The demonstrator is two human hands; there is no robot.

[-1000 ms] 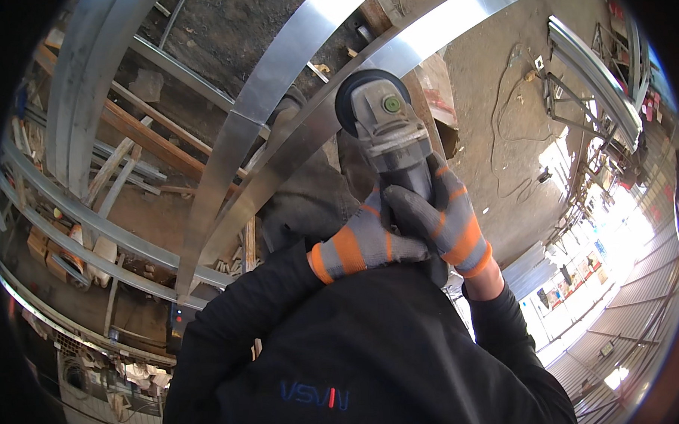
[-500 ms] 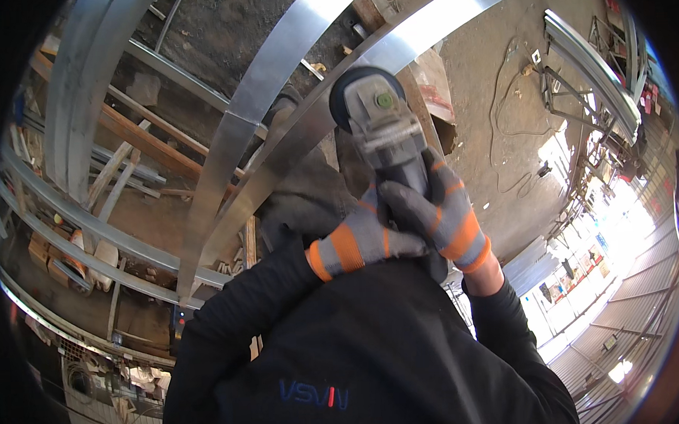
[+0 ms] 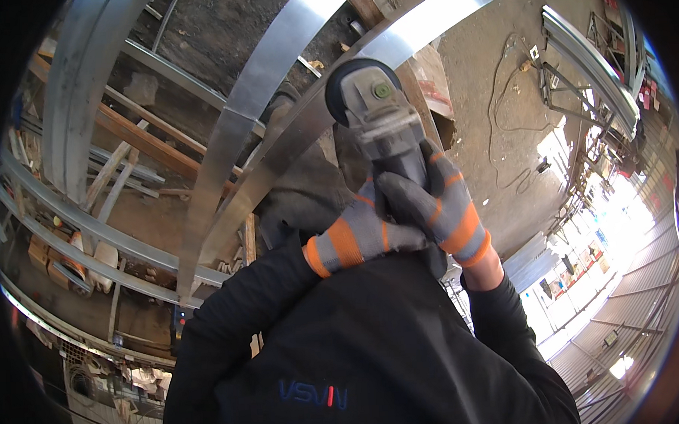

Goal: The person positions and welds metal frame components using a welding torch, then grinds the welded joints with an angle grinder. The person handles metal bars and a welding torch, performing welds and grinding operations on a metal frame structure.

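Note:
Both my hands, in grey gloves with orange bands, are wrapped round an angle grinder point(image 3: 385, 124) with a grey head and a dark round disc. My left hand point(image 3: 362, 230) grips the rear of its body from the left. From the right, my right hand point(image 3: 448, 208) closes round the body just behind the head. The disc lies at the edge of a shiny flat metal bar point(image 3: 299, 120) that runs from upper right to lower left; whether they touch cannot be made out. Beside it, a second metal bar point(image 3: 249, 95) meets the first at a narrow angle low on the left.
Curved metal rails point(image 3: 108, 231) and wooden beams point(image 3: 146, 140) lie to the left. A thick grey metal beam point(image 3: 81, 94) rises at the far left. On the right, a cable point(image 3: 496, 105) trails over the floor near a metal frame point(image 3: 592, 68). Cardboard point(image 3: 432, 82) lies beyond the grinder.
The grinder's head and disc have shifted slightly left and up along the bar. Both hands keep their hold on it.

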